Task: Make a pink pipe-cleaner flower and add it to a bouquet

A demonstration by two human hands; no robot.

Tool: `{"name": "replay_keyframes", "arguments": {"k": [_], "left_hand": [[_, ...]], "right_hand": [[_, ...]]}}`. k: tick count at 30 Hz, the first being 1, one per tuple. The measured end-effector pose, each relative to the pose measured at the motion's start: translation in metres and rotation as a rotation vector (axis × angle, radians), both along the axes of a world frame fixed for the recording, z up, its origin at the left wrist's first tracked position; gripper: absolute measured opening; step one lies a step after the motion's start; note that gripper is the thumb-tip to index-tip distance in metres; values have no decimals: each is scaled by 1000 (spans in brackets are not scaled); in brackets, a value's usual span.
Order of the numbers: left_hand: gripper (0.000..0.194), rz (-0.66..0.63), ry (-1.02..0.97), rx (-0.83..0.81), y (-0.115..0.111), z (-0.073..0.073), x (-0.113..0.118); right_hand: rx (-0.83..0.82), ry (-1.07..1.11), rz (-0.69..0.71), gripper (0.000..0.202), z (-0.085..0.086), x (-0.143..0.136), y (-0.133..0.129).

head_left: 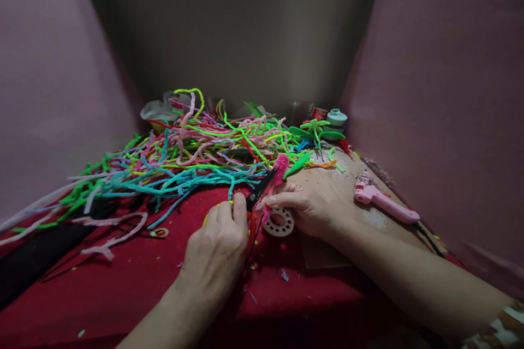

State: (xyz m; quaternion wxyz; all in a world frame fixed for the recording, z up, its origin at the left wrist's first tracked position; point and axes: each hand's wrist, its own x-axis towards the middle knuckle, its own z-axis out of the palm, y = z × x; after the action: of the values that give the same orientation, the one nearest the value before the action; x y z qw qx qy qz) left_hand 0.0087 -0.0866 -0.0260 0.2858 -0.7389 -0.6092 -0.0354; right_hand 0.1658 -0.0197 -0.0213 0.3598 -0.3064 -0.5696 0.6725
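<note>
Your left fingers (224, 211) clamp the scissors (261, 190) while right fingers (282, 199) pinch the pink fuzzy stem (280, 166), likely bendy, best held low.

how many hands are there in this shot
2: the left hand at lower centre, gripping the black-bladed tool; the right hand beside it, fingers at the fuzzy pink piece.

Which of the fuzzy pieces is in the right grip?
The hot-pink piece, pinched by the right grip beside the black-bladed tool. The pale-pink stem lies bent on the red cloth; the mixed stems lie piled beyond.
</note>
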Motion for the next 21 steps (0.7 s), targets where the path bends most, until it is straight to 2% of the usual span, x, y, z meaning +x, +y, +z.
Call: {"name": "replay_keyframes", "arguments": {"k": [4,10,15,21], "left_hand": [[36,-30,10,39,0,-2,0],[38,-50,30,82,1,-2,-1],[40,-84,-18,34,2,-5,-6],[38,-108,-53,-39,4,-8,-9]], "right_hand": [[-84,73,21,21,-2,-1,0],[-80,95,8,21,-8,-1,2],[-146,196,80,11,-11,-2,4],[-257,207,147,12,-3,-2,2]]}}
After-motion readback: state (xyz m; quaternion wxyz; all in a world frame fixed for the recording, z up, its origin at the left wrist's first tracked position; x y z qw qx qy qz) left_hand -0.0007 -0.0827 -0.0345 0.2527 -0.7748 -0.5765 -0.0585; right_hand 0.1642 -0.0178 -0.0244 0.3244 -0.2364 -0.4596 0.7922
